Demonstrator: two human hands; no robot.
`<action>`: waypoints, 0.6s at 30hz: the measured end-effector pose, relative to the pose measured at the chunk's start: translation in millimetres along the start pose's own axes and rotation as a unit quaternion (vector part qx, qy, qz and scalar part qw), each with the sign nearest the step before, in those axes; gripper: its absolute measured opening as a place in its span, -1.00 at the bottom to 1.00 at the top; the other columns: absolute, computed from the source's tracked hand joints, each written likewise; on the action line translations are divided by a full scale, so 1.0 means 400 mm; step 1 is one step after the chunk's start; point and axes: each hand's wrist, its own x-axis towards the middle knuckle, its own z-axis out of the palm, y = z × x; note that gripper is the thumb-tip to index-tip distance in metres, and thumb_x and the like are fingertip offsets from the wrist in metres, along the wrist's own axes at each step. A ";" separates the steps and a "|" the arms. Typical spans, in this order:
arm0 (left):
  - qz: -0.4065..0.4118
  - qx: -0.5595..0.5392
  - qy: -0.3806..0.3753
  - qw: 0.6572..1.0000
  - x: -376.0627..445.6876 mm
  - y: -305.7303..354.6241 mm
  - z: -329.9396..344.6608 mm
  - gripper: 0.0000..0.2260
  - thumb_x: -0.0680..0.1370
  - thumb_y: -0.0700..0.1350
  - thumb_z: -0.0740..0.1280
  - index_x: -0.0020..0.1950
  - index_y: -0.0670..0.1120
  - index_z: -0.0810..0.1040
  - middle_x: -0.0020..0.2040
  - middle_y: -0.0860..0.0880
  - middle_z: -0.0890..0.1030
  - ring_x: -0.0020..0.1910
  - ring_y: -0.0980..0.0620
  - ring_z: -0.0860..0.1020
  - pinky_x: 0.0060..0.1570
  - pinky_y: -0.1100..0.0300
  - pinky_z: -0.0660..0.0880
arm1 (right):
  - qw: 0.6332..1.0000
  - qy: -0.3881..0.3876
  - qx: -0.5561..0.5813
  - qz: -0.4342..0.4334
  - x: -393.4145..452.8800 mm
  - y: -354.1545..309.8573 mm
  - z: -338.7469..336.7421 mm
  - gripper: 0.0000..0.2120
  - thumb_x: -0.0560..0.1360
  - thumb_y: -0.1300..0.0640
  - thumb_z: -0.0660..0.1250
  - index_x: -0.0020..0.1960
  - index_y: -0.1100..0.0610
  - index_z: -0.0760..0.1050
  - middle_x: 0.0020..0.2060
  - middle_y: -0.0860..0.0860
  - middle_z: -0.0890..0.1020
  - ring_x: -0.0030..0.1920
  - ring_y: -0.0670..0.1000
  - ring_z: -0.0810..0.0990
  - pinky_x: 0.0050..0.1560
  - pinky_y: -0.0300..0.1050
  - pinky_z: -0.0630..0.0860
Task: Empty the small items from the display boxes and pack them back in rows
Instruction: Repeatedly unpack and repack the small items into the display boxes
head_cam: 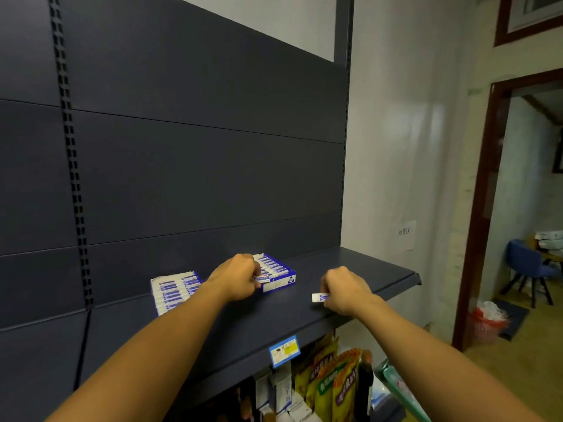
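A dark shelving unit [198, 166] with a slotted upright fills most of the view, and its one bare shelf [359, 269] carries two blue-and-white display boxes: a left box [175, 292] lying tilted with rows of small packets showing, and a right box [278, 274] near the back panel, also still filled in rows. The left hand [239, 277] is curled at the near edge of the right box and pinches one small packet [263, 279] at its rim; the right hand [345, 290], fingers bent, grips another packet [320, 297] low over the shelf near its front lip. Both boxes look nearly full, so emptying seems only begun. The risk, as I judge it, is that packets laid this close to the lip could slide off onto the snack bags [332, 382] on the shelf below, and the tilted left box could spill if bumped by a forearm. To the right are a pale wall with a paper notice [404, 234], a doorway [475, 208], a blue chair [527, 266] and a red basket [487, 325] on the floor.
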 end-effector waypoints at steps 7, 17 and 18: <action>-0.019 -0.023 0.019 0.999 0.157 -0.026 0.021 -0.75 0.54 -0.02 0.43 0.19 0.00 0.55 0.18 0.05 0.49 0.08 0.07 0.48 -0.01 0.19 0.57 | 1.000 0.019 0.005 -0.022 0.187 0.045 -0.009 -0.90 0.49 0.19 0.40 -0.01 0.06 0.56 -0.02 0.05 0.62 -0.09 0.07 0.59 -0.14 -0.10 0.51; -0.039 -0.005 0.014 0.999 0.236 -0.061 0.051 -0.72 0.55 -0.02 0.43 0.24 -0.01 0.57 0.19 0.04 0.50 0.10 0.07 0.51 0.06 0.15 0.58 | 0.995 0.029 0.067 -0.074 0.375 0.056 0.025 -0.89 0.47 0.13 0.45 -0.06 0.00 0.55 -0.10 -0.02 0.60 -0.11 -0.02 0.58 -0.06 -0.07 0.61; -0.040 -0.002 0.013 0.999 0.241 -0.062 0.054 -0.73 0.55 -0.03 0.43 0.24 -0.01 0.57 0.19 0.04 0.50 0.10 0.07 0.52 0.06 0.16 0.58 | 0.993 0.027 0.074 -0.083 0.393 0.055 0.028 -0.89 0.47 0.12 0.46 -0.06 -0.01 0.54 -0.11 -0.04 0.60 -0.12 -0.03 0.58 -0.07 -0.09 0.61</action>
